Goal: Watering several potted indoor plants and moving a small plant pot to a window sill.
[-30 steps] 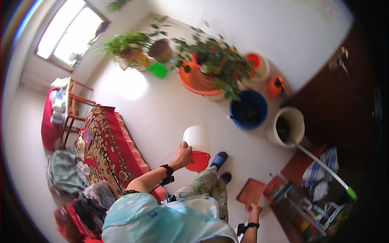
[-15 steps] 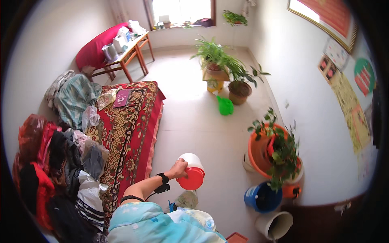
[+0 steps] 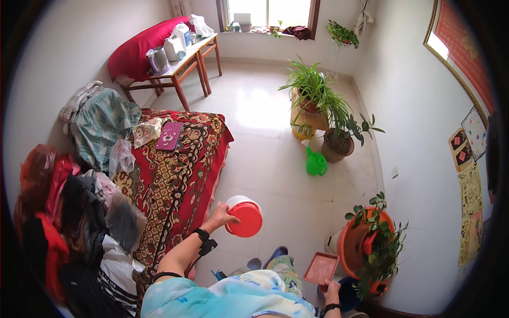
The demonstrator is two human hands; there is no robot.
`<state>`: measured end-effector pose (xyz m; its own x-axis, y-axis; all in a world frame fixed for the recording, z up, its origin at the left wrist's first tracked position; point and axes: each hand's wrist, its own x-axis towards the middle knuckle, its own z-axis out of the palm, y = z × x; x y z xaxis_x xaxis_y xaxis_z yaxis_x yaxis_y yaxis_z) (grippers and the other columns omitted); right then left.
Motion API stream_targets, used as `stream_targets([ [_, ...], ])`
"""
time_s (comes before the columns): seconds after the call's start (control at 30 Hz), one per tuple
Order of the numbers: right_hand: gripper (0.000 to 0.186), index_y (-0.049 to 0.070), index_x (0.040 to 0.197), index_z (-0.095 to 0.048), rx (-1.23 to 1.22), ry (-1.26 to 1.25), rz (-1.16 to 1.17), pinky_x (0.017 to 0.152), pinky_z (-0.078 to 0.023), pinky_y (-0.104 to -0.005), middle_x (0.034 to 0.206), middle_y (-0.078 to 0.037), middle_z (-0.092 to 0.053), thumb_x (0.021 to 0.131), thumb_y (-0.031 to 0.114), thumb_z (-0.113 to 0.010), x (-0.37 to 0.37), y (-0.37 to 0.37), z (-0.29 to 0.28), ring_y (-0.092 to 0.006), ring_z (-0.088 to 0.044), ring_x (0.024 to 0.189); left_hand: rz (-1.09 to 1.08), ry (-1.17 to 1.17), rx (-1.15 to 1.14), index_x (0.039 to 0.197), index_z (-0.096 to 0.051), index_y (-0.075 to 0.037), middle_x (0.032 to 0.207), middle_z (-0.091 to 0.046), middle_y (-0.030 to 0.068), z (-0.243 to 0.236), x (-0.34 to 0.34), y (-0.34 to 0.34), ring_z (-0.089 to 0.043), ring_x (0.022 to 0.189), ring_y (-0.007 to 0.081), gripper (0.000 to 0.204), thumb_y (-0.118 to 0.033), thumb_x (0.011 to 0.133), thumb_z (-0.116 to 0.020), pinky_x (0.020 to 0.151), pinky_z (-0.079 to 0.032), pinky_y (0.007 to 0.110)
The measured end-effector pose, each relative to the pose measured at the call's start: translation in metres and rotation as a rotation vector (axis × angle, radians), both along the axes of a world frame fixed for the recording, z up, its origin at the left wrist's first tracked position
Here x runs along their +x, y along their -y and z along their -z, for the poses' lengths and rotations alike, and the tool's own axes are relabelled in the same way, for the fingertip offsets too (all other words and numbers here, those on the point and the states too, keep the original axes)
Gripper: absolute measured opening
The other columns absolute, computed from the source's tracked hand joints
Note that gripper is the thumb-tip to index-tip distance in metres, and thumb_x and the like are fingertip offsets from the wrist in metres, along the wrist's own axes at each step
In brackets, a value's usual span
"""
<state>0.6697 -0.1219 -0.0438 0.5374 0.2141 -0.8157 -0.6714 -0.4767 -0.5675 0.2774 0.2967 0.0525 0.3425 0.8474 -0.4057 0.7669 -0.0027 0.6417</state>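
Two hands, head view. Left hand (image 3: 222, 215): fingers closed on the left edge of a white tub (image 3: 238, 199) with a round red top (image 3: 247, 220), held near the patterned bed (image 3: 175, 169). Contents hidden; if empty, the tub looked light and stiff, its smooth wall probably slippery, the rim the surest hold. Right hand (image 3: 331, 291): gripped a reddish square tray (image 3: 321, 268) by its lower right corner, near the blue bucket (image 3: 350, 297) and orange basin (image 3: 347, 248). The tray appeared thin, rigid and light, perhaps brittle; a raised edge seemed the best hold.
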Motion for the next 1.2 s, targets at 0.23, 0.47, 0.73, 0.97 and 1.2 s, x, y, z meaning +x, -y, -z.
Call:
stream_targets([
  [0.23, 0.008, -0.001, 0.076, -0.055, 0.009, 0.016, -0.132, 0.045, -0.049, -0.0431, 0.059, -0.016, -0.057, 0.076, 0.007, -0.057, 0.074, -0.164, 0.021, -0.0311, -0.059, 0.049, -0.265, 0.229, 0.060, 0.066, -0.059, 0.003, 0.065, -0.059, 0.0105, -0.018, 0.026, -0.109, -0.059, 0.054, 0.0184, 0.040, -0.028, 0.053, -0.081, 0.047, -0.050, 0.028],
  [0.47, 0.008, 0.001, 0.071, -0.056, 0.136, 0.037, -0.332, 0.040, -0.048, -0.0355, 0.058, -0.011, -0.058, 0.074, 0.005, -0.061, 0.124, -0.386, -0.015, -0.0235, -0.057, 0.045, -0.537, 0.501, -0.121, 0.074, -0.054, -0.001, 0.066, -0.057, 0.0038, -0.051, 0.059, -0.234, -0.057, 0.054, 0.0109, 0.021, -0.013, 0.066, -0.069, 0.043, -0.049, 0.025],
  [0.73, 0.013, 0.001, 0.074, -0.059, 0.273, -0.030, -0.657, 0.049, -0.048, -0.0278, 0.062, -0.008, -0.059, 0.076, 0.013, -0.064, 0.101, -0.641, -0.056, -0.0168, -0.058, 0.051, -0.588, 0.516, -0.081, 0.078, -0.053, -0.005, 0.069, -0.057, 0.0017, -0.087, 0.075, -0.371, -0.058, 0.057, 0.0099, 0.021, -0.013, 0.071, -0.071, 0.049, -0.052, 0.025],
  [0.97, 0.012, 0.003, 0.076, -0.060, 0.412, -0.020, -0.747, 0.050, -0.048, -0.0269, 0.064, -0.006, -0.060, 0.078, 0.015, -0.064, 0.049, -0.835, -0.082, -0.0154, -0.058, 0.052, -0.578, 0.502, -0.041, 0.076, -0.053, -0.005, 0.069, -0.058, 0.0023, -0.075, 0.057, -0.529, -0.059, 0.057, 0.0103, 0.020, -0.012, 0.071, -0.071, 0.048, -0.052, 0.025],
  [1.2, 0.012, 0.004, 0.079, -0.058, 0.427, -0.083, -0.683, 0.054, -0.050, -0.0295, 0.067, -0.006, -0.062, 0.079, 0.016, -0.064, 0.023, -0.998, -0.101, -0.0168, -0.061, 0.057, -0.551, 0.508, -0.151, 0.078, -0.055, -0.005, 0.074, -0.061, 0.0046, -0.065, 0.042, -0.688, -0.060, 0.062, 0.0114, 0.023, -0.017, 0.071, -0.072, 0.048, -0.051, 0.026],
])
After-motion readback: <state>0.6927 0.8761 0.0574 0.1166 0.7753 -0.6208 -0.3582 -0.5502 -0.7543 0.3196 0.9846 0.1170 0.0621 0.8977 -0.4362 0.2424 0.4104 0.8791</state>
